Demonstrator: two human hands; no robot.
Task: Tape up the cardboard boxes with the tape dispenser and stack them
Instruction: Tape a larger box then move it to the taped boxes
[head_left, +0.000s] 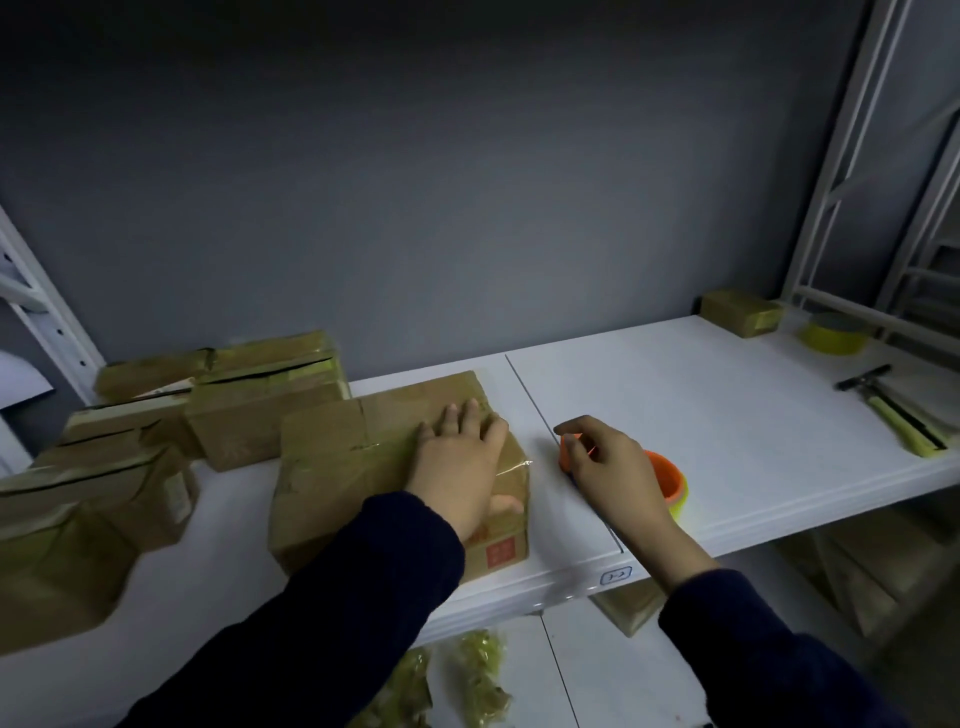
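Note:
A cardboard box (343, 457) lies on the white shelf (701, 415), clear tape running along its top seam and over its right edge. My left hand (460, 462) lies flat on the box's right end, fingers straight, thumb down the side. Just to the right, my right hand (605, 462) grips the orange tape dispenser (667, 478), which rests on the shelf with a yellowish roll in it. Hand and dispenser stay apart from the box.
Several cardboard boxes (260, 395) crowd the shelf's left side, some stacked. A small box (740, 312), a tape roll (834, 335) and a hammer-like tool (896, 410) sit at the far right. Crumpled tape (478, 675) lies on the lower shelf.

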